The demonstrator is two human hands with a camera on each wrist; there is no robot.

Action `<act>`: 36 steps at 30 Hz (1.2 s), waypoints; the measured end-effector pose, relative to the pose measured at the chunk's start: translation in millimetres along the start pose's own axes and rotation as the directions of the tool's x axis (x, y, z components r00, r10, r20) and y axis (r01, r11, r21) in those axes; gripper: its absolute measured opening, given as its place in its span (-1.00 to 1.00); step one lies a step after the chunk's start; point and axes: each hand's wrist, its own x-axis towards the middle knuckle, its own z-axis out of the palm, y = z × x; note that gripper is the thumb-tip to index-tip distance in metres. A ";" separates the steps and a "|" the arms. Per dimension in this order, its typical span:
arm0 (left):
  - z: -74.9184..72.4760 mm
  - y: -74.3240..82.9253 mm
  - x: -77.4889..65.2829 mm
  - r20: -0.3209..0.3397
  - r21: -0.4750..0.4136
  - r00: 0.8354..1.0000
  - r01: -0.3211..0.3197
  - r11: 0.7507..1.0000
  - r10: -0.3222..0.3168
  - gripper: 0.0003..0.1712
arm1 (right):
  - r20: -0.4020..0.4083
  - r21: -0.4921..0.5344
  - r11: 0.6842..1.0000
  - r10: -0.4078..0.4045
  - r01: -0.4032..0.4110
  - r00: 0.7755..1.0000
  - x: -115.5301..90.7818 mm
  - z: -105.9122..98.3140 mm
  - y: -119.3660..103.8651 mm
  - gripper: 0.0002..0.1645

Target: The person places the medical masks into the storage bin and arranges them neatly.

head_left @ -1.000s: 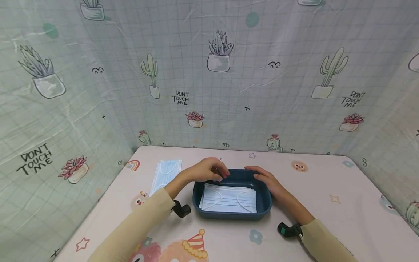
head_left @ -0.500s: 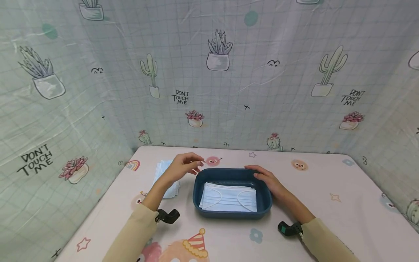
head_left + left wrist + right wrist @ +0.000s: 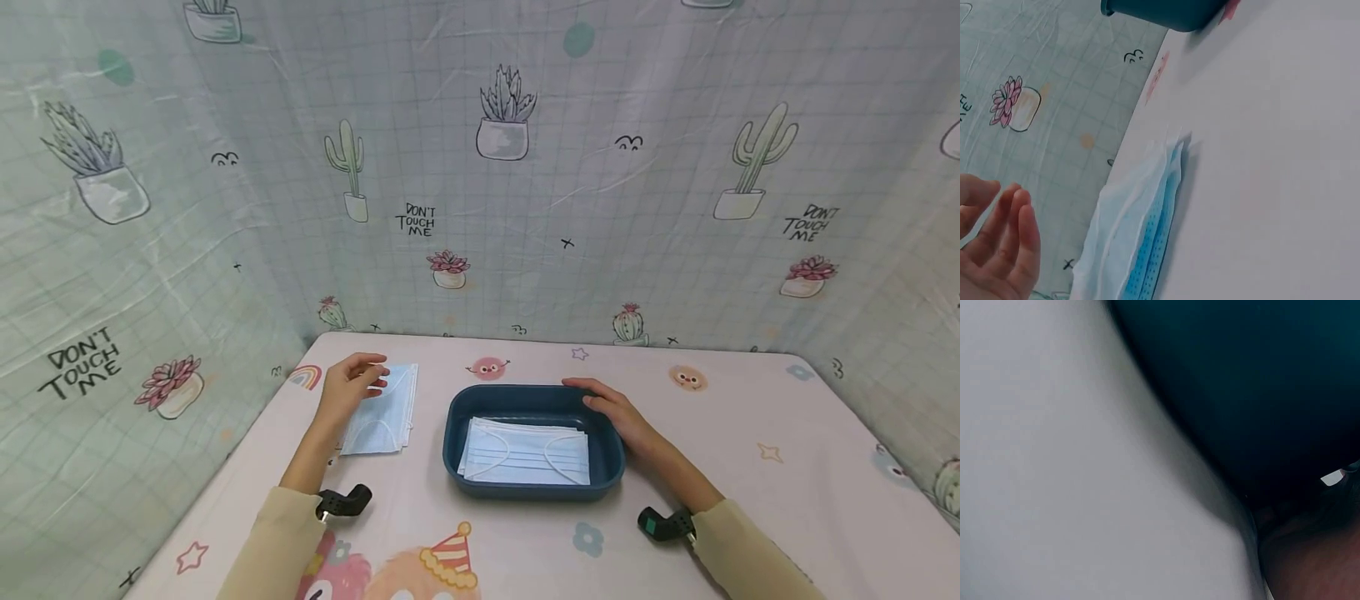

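Note:
My left hand [image 3: 354, 387] is held over the left edge of a small pile of pale blue face masks [image 3: 386, 417], its fingers loosely bent with nothing between them. The left wrist view shows that hand [image 3: 1000, 244] beside the layered masks [image 3: 1129, 231]. A dark blue oblong container [image 3: 532, 492] stands to the right of the pile. Inside it lies a stack of face masks [image 3: 525, 454], ear loops on top. My right hand [image 3: 622, 421] holds the container's far right corner, thumb over the rim. In the right wrist view the container wall [image 3: 1241, 381] hides most of that hand.
The table [image 3: 712, 467] wears a pale cloth printed with cartoon figures. A patterned curtain [image 3: 562, 200] hangs behind it and along both sides. Small black cameras are worn on the left wrist [image 3: 345, 502] and right wrist [image 3: 663, 525].
My left hand has moved from over the container leftward to the mask pile on the table. The right hand and the container have stayed in place.

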 end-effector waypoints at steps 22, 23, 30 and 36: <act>-31.6 -21.2 -4.0 0.001 0.406 0.975 0.203 0.891 -0.223 -0.40 | -0.001 0.001 1.000 -0.030 0.030 1.000 0.3 -1.2 0.2 -0.47; -32.2 -22.7 -4.6 0.010 0.424 0.975 0.197 0.884 -0.222 -0.38 | -0.002 0.006 1.000 -0.028 0.028 1.000 0.3 -0.4 0.3 -0.47; -34.4 -27.0 -7.8 0.004 0.524 0.978 0.174 0.834 -0.207 -0.39 | 0.001 -0.010 1.000 -0.009 0.009 1.000 0.9 3.1 -1.7 -0.47; -29.5 -22.5 -9.3 -0.007 0.535 0.977 0.185 0.825 -0.215 -0.40 | -0.011 -0.003 1.000 -0.002 0.002 1.000 0.1 2.1 2.3 -0.47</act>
